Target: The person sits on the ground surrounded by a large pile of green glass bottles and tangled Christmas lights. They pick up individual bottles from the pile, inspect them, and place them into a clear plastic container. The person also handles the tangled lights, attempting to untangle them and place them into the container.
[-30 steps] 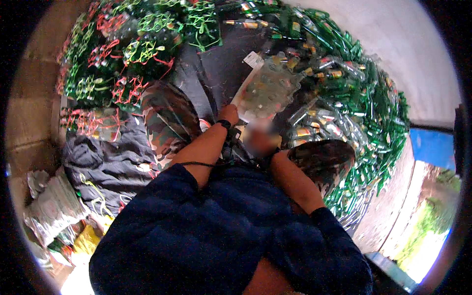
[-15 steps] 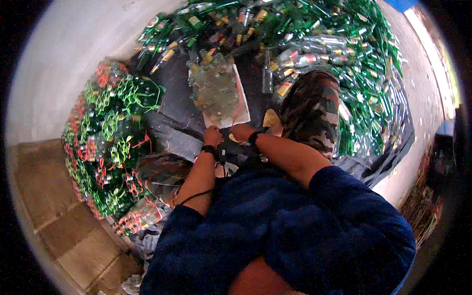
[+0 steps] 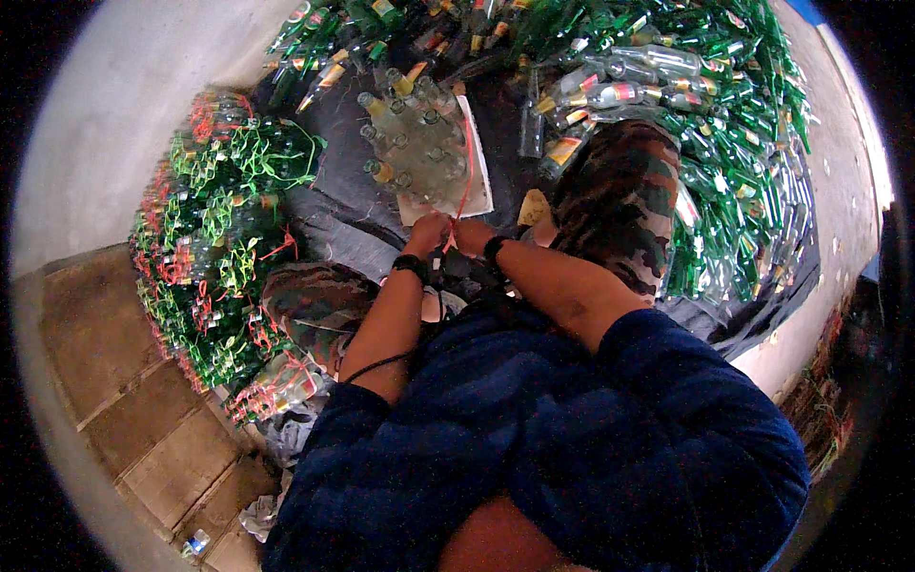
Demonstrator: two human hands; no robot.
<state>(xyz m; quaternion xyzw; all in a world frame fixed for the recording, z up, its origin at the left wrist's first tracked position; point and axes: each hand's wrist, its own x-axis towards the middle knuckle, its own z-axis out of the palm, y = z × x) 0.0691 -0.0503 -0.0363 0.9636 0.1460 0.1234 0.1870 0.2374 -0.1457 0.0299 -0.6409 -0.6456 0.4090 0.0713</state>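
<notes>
A cluster of clear glass bottles stands upright, packed together on a whitish board. Red plastic string runs along the right side of the cluster and down to its near end. There my left hand and my right hand meet, fingers closed on the string, which shows between them. How the string is looped or knotted is hidden by the fingers.
Loose green and clear bottles heap up behind and to the right on a black sheet. Bottle bundles tied with green and red string are stacked at left, near the wall. Brown tiles lie at lower left.
My hands have drawn closer together, the left moving right and up with the string. The view has shifted slightly, and the bottles now look sharper.
</notes>
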